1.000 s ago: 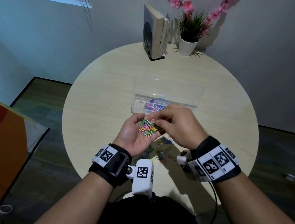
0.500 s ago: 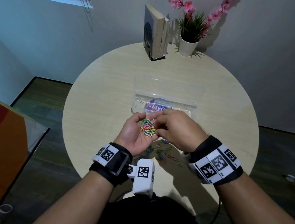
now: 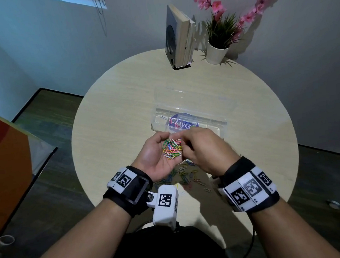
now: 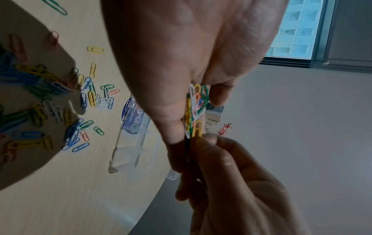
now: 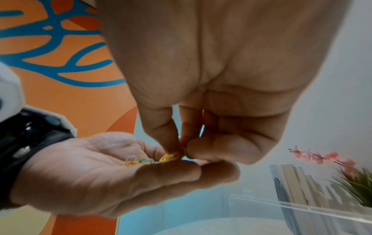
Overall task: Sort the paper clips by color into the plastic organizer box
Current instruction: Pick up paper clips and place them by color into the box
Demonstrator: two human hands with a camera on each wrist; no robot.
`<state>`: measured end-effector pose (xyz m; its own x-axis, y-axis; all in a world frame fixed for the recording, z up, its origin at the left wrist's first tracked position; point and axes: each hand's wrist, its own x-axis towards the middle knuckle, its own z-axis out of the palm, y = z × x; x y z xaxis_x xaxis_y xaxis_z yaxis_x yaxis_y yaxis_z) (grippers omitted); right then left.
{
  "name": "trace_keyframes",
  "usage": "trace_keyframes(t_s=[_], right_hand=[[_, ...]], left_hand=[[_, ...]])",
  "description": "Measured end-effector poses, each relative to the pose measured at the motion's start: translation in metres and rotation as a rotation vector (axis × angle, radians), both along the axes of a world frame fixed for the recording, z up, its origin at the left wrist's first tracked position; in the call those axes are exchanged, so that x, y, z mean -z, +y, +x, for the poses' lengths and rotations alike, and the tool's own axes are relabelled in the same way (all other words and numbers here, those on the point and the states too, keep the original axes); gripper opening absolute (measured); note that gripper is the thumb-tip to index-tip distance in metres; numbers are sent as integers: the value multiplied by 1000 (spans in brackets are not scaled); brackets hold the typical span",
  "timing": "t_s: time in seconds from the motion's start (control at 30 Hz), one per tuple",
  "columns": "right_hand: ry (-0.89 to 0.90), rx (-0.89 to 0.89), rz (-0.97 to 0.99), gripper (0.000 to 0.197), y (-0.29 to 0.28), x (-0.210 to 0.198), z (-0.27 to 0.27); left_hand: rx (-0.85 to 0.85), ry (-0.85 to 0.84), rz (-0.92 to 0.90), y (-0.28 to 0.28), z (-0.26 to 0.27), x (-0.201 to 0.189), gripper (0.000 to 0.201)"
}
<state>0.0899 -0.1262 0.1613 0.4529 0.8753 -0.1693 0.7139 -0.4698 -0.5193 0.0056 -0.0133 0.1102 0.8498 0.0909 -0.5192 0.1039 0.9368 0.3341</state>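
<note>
My left hand (image 3: pixel 155 154) is held palm up above the table's near edge, fingers curled round a heap of mixed coloured paper clips (image 3: pixel 172 149). My right hand (image 3: pixel 186 142) reaches into that heap from the right. Its thumb and forefinger pinch a yellow clip (image 5: pixel 171 156) at the heap's edge, also seen as the yellow clip (image 4: pixel 197 129) in the left wrist view. The clear plastic organizer box (image 3: pixel 211 123) lies just beyond the hands, its lid (image 3: pixel 193 96) open and leaning back. A few clips (image 3: pixel 161 118) lie in its left compartment. Many loose clips (image 3: pixel 185 174) are scattered on the table under my hands.
The round wooden table (image 3: pixel 112 113) has upright books in a bookend (image 3: pixel 179 35) and a potted plant with pink flowers (image 3: pixel 219 40) at its far edge. An orange panel (image 3: pixel 3 164) stands on the floor to the left.
The right hand has turned and brought its fingertips lower into the heap in the left palm. Both hands otherwise stay in about the same place.
</note>
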Motion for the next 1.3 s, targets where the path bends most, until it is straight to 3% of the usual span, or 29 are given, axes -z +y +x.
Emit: trace_keyframes(t_s=[0.1, 0.23, 0.33, 0.47, 0.63, 0.83, 0.97, 1.13, 1.3], right_hand=[[78, 72, 100, 13, -5, 0, 5], [233, 201, 207, 11, -9, 1, 15], [360, 365, 294, 20, -9, 16, 34], [322, 545, 260, 23, 0, 45, 71], [200, 667, 57, 16, 23, 80, 111], [101, 689, -156, 18, 39, 105, 135], [110, 675, -193, 16, 40, 108, 136], [126, 536, 49, 9, 30, 80, 115], [198, 318, 238, 16, 21, 31, 59]], left_hand=[[-5, 8, -34, 2, -1, -2, 46], [-3, 26, -30, 5, -1, 2, 51], [-11, 36, -47, 10, -2, 9, 46], [-8, 5, -65, 18, -4, 15, 45], [-28, -2, -85, 30, -2, 18, 44], [-44, -11, -95, 42, 9, 21, 44], [-42, -15, -100, 45, 15, 22, 45], [-11, -9, -73, 41, 20, 18, 47], [-3, 27, -54, 30, 20, 17, 49]])
